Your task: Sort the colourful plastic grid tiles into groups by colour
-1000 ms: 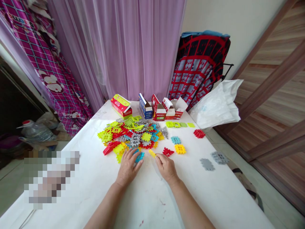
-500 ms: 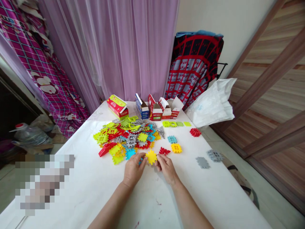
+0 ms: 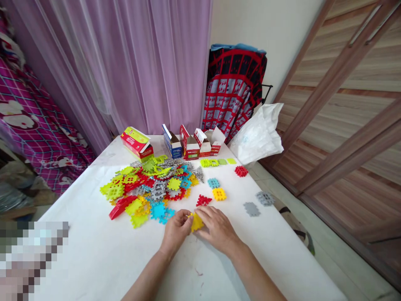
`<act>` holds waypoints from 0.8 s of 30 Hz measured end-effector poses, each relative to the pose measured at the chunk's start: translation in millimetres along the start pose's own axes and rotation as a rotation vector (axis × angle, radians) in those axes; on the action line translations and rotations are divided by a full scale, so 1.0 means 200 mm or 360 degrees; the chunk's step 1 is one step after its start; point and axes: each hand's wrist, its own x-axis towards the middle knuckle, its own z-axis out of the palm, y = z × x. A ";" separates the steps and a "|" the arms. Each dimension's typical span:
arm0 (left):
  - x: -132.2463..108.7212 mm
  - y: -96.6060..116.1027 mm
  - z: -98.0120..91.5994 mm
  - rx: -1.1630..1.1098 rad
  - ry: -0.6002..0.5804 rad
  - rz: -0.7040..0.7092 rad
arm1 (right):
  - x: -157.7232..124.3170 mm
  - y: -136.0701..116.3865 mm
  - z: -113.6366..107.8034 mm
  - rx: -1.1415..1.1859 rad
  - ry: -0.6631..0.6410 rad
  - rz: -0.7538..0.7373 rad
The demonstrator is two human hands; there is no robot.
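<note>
Between my two hands is a yellow toothed plastic building piece [image 3: 196, 223], held low over the near middle of the table. My left hand [image 3: 177, 232] pinches its left edge between thumb and fingers. My right hand [image 3: 218, 229] lies over its right side, fingers on top and thumb underneath, hiding part of it. Just beyond my fingers is a red triangular piece [image 3: 204, 200]. A yellow window-style piece [image 3: 219, 194] and a blue one [image 3: 214, 183] lie farther back. To the left spreads a mixed pile of interlocking pieces [image 3: 158, 190].
Several small cartons stand along the back, among them a red and yellow box [image 3: 137, 144] and a blue box [image 3: 172, 144]. A white bag [image 3: 257, 133] leans at the back right corner. Grey pieces [image 3: 251, 209] and a red stack [image 3: 241, 171] lie toward the right edge.
The view has turned right. My hands have drawn the yellow piece closer to me, and my right hand has shifted from pinching its edge to covering its right side.
</note>
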 end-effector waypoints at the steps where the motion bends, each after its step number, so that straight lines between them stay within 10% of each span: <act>1: 0.00 -0.01 0.00 0.0034 -0.0011 0.0003 | 0.00 -0.01 -0.01 -0.0059 -0.0045 0.0002; 7: -0.02 0.01 -0.02 0.0233 -0.0124 0.0115 | 0.00 0.08 -0.09 -0.0224 -0.0151 0.0051; 15: -0.03 0.04 -0.03 0.0394 -0.0139 0.0167 | 0.06 0.64 -0.43 -0.0697 -0.0279 0.0403; 24: -0.02 0.01 -0.04 0.0435 -0.0054 0.0187 | 0.13 0.78 -0.38 -0.0612 -0.0499 0.0158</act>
